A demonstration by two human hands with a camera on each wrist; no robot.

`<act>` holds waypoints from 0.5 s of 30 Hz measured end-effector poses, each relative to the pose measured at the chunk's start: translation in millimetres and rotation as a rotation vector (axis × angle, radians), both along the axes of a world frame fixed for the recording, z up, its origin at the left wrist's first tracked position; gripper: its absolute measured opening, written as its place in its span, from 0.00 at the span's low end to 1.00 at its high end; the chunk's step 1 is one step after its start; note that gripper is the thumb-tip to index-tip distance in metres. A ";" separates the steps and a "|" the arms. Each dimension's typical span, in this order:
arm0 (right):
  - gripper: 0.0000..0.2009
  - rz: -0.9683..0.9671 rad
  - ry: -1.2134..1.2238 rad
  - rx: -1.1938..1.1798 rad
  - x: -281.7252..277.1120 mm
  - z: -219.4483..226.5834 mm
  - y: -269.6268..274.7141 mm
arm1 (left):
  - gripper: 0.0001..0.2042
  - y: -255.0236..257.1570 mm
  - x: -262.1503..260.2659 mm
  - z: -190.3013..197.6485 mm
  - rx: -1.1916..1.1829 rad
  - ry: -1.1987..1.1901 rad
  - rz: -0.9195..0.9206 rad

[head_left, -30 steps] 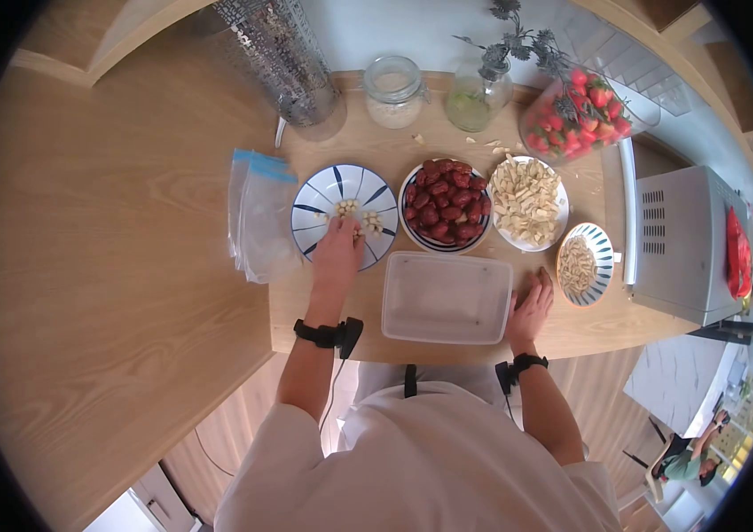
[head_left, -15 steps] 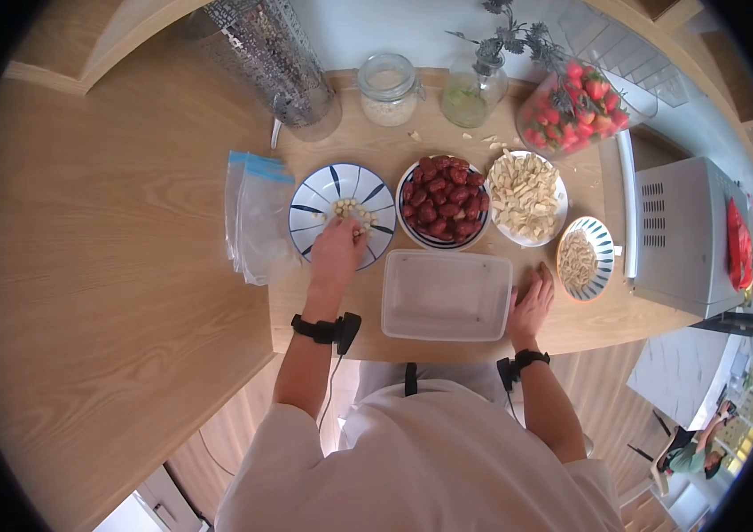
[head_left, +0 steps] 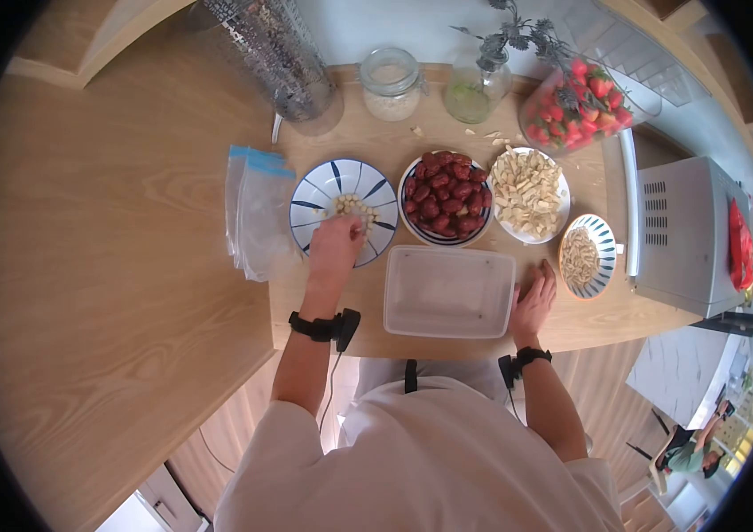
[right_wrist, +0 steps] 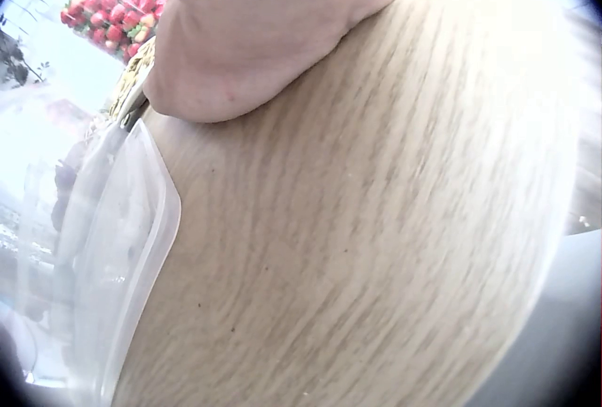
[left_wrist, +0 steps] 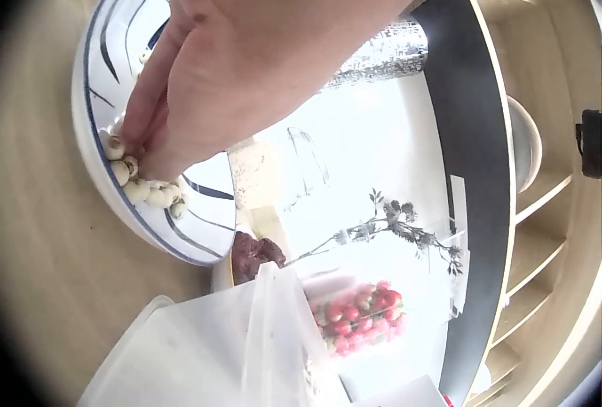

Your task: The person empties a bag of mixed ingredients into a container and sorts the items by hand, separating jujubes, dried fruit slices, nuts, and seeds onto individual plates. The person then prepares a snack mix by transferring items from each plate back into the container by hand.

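My left hand (head_left: 335, 251) is over a white plate with blue stripes (head_left: 316, 188), its fingers curled down among pale lotus seeds (head_left: 350, 204). In the left wrist view the thumb and fingertips pinch at the small round seeds (left_wrist: 136, 191) gathered near the plate's rim; what lies between the fingertips is partly hidden. My right hand (head_left: 533, 301) rests on the table with its fingers relaxed, just right of a clear plastic container (head_left: 449, 293). In the right wrist view the heel of that hand (right_wrist: 245, 59) lies on the wood beside the container's rim (right_wrist: 169, 200).
A bowl of red dates (head_left: 446, 197), a plate of pale dried slices (head_left: 527, 195) and a small bowl of light pieces (head_left: 580, 257) stand rightward. Zip bags (head_left: 255, 217) lie left. Behind are a glass jar (head_left: 391, 87), a vase (head_left: 476, 93) and strawberries (head_left: 580, 106).
My left hand shifts slightly over the plate among the lotus seeds, its fingers drawing closer together. The right hand stays beside the container.
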State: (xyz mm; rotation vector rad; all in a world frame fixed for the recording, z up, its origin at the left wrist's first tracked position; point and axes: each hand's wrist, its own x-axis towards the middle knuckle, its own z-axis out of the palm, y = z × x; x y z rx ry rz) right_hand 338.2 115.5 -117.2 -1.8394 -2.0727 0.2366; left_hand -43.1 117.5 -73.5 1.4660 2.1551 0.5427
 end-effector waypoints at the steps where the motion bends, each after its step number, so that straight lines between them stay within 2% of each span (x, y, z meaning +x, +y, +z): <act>1: 0.26 0.001 -0.001 -0.001 0.1 0.2 0.4 | 0.05 0.5 0.0 -0.1 -0.008 -0.010 0.005; 4: 0.26 -0.008 -0.007 -0.010 1.1 -1.3 1.0 | 0.05 -0.2 3.0 1.0 -0.050 0.005 0.020; 8: 0.27 -0.005 -0.018 -0.003 2.4 -3.2 1.1 | 0.06 1.0 3.1 -5.4 0.007 0.043 -0.010; 10: 0.27 -0.013 -0.014 -0.025 2.1 -2.1 0.9 | 0.07 1.1 3.5 0.5 -0.030 0.029 0.001; 13: 0.28 -0.016 -0.003 -0.022 2.0 -2.3 0.4 | 0.07 -3.4 3.2 11.5 0.027 -0.028 0.071; 15: 0.28 -0.047 0.014 -0.029 1.0 1.7 0.7 | 0.08 -6.3 1.0 10.6 0.056 -0.038 0.051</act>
